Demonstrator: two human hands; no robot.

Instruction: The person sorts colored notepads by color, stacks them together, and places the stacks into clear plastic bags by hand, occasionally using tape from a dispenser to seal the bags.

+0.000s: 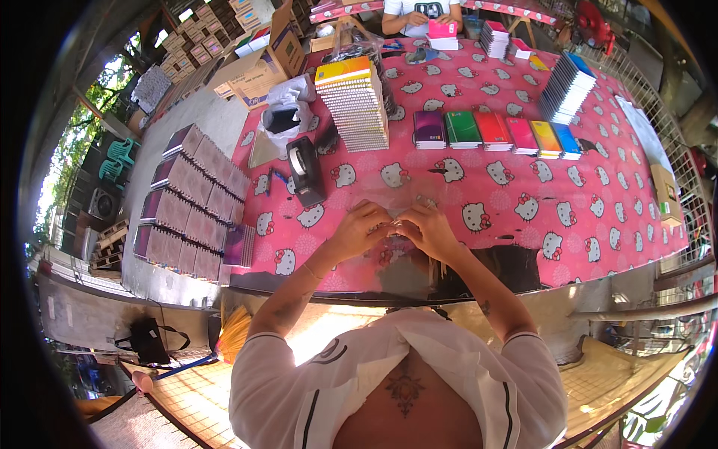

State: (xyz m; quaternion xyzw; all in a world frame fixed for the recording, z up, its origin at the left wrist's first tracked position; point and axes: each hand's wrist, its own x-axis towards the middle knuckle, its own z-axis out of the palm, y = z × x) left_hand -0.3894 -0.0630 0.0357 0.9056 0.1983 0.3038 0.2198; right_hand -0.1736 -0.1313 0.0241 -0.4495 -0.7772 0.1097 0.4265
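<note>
My left hand [364, 227] and my right hand [425, 230] meet over the near middle of the table, fingers bent and pinched together. Whatever lies between the fingertips is too small and see-through to make out; a faint clear sheen shows just beyond them. A black tape dispenser [306, 172] with a roll in it stands to the left of my hands. Farther off is a tall stack of spiral notebooks [351, 105] with a yellow-orange cover on top. A row of shorter notebook stacks, among them a green one [463, 130] and a red one [493, 132], runs along the right.
Bundled spiral notebooks [191, 206] are piled at the left edge. A white plastic bag [288, 108] and an open cardboard box [265, 71] lie beyond the dispenser. Blue-topped notebooks [568, 86] rise at the far right. Across the pink tablecloth [490, 176], another person holds a pink notebook [442, 31].
</note>
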